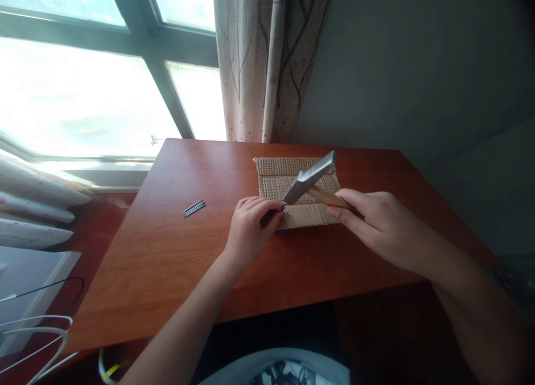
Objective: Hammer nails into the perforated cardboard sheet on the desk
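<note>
My right hand grips the wooden handle of a hammer, and its grey metal head slants over the cardboard. The lower end of that head is at the fingertips of my left hand, touching or very close to them. Thumb and forefinger of the left hand pinch a small metal nail, mostly hidden by the fingers, at the near left part of the cardboard. The corrugated cardboard piece, with rows of small holes, lies on the table under the hammer.
Several loose nails lie together on the brown wooden table, left of my left hand. A bit of blue shows under the cardboard's near edge. Behind the table are a curtain and a window; white cables hang at the lower left.
</note>
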Demonstrator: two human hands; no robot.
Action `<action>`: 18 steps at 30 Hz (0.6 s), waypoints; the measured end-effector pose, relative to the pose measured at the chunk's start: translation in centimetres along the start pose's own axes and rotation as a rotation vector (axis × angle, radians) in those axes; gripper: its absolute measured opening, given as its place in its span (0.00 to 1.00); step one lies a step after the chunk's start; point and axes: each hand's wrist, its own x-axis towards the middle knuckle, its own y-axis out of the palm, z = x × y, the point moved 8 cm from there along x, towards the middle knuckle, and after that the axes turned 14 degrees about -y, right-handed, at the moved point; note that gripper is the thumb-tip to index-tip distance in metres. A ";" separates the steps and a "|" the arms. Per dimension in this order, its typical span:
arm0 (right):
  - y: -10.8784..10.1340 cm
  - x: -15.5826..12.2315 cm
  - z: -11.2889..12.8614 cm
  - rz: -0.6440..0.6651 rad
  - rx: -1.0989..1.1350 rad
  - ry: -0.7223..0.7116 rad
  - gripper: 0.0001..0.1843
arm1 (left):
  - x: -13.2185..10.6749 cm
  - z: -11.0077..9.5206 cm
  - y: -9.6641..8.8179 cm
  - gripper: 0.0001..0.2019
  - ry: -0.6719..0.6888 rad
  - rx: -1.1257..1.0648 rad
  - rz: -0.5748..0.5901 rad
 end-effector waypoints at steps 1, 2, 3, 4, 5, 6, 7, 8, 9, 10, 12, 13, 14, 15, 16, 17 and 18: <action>-0.1 0.3 0.2 0.008 -0.016 0.001 0.16 | 0.0 0.0 0.0 0.02 -0.001 0.001 -0.001; -0.2 0.5 0.3 0.011 -0.035 0.002 0.16 | 0.0 0.0 0.0 0.02 -0.002 0.002 -0.001; -0.3 0.7 0.4 0.010 -0.052 0.004 0.17 | 0.0 -0.1 0.0 0.02 -0.001 0.002 0.000; -0.5 0.8 0.6 0.006 -0.063 0.003 0.17 | 0.0 -0.1 0.0 0.02 0.002 0.002 0.000; -0.6 0.9 0.7 0.001 -0.066 0.002 0.17 | 0.0 -0.2 0.0 0.02 0.003 0.002 -0.002; -0.6 0.9 0.8 -0.002 -0.064 0.003 0.17 | 0.0 -0.2 0.0 0.02 0.004 0.003 -0.003; -0.6 0.9 0.8 0.002 -0.061 0.006 0.17 | 0.0 -0.2 0.0 0.02 0.004 0.007 -0.003; -0.4 0.9 0.8 0.011 -0.060 0.009 0.17 | 0.0 -0.2 0.0 0.01 0.001 0.011 0.000; -0.2 0.9 0.8 0.027 -0.063 0.015 0.17 | 0.0 -0.2 0.0 0.01 -0.003 0.017 0.003; 0.0 0.8 0.7 0.045 -0.067 0.022 0.17 | 0.0 -0.2 0.1 0.01 -0.006 0.024 0.008; 0.5 0.8 0.5 0.071 -0.070 0.034 0.16 | 0.0 -0.1 0.1 0.02 -0.006 0.032 0.014; 0.7 0.8 0.5 0.073 -0.068 0.037 0.16 | 0.0 -0.1 0.1 0.02 -0.005 0.033 0.015; 0.8 0.8 0.4 0.072 -0.065 0.038 0.16 | 0.0 0.0 0.1 0.02 -0.003 0.032 0.014; 0.8 0.8 0.3 0.068 -0.061 0.037 0.16 | 0.0 0.0 0.1 0.02 -0.002 0.030 0.012; 0.8 0.8 0.3 0.064 -0.059 0.034 0.16 | 0.0 0.0 0.1 0.02 -0.003 0.028 0.011; 0.8 0.8 0.3 0.062 -0.058 0.032 0.16 | 0.0 0.0 0.1 0.02 -0.004 0.026 0.011; 0.7 0.8 0.3 0.060 -0.057 0.030 0.16 | 0.0 0.0 0.1 0.02 -0.006 0.026 0.012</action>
